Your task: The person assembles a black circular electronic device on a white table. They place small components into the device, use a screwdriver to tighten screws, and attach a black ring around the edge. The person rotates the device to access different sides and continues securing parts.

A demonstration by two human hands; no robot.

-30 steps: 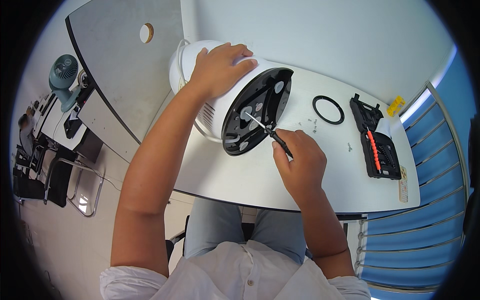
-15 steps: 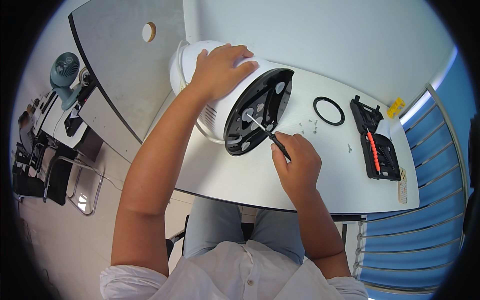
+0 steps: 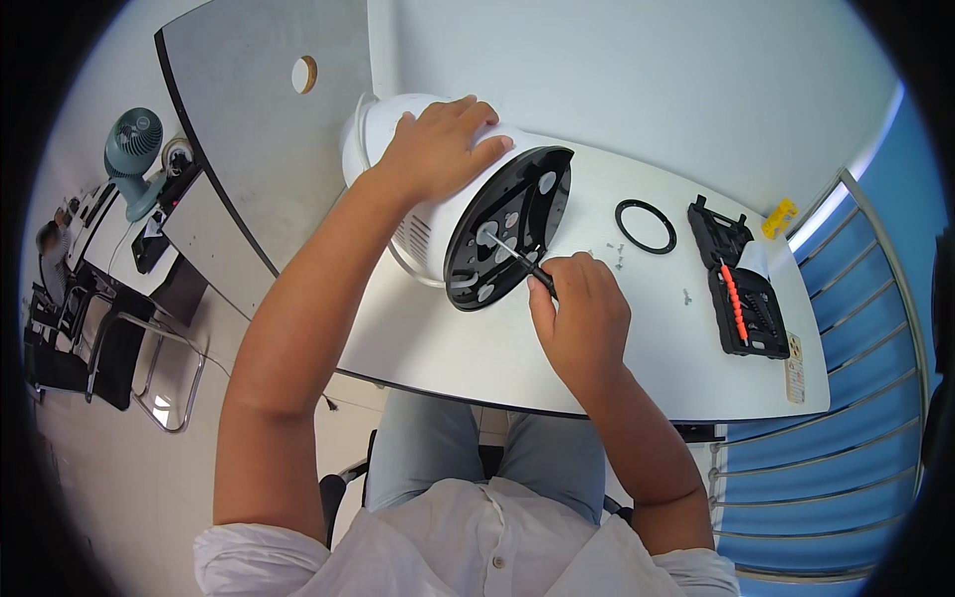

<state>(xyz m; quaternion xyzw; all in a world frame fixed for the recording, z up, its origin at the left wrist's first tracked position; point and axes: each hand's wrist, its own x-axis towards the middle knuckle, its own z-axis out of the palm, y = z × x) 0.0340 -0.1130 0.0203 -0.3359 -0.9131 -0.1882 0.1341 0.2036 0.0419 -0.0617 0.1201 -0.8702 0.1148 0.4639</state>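
A rounded white appliance (image 3: 453, 217) lies on its side on the white table, its black underside (image 3: 532, 214) facing right. My left hand (image 3: 443, 154) holds the body from above, fingers spread over the curve and thumb toward the base. In my right hand (image 3: 582, 313) is a screwdriver (image 3: 542, 277) with a black handle, closed in the fingers. Its metal shaft points into the underside near a pale round pad (image 3: 486, 234); the exact contact at the tip is too small to tell. Small screws (image 3: 619, 255) lie to the right of the right hand.
A black ring (image 3: 672, 235) lies beyond the screws. Farther right are an open black tool case (image 3: 736, 343) with an orange-red flexible shaft (image 3: 734, 303), a yellow item (image 3: 779, 219) and a remote control (image 3: 794, 368). A grey partition stands left; metal railings (image 3: 875, 398) run along the right.
My view has shifted slightly. The screwdriver stays at the underside, and the right hand's fingers sit a little differently round its handle. The left hand remains on the appliance.
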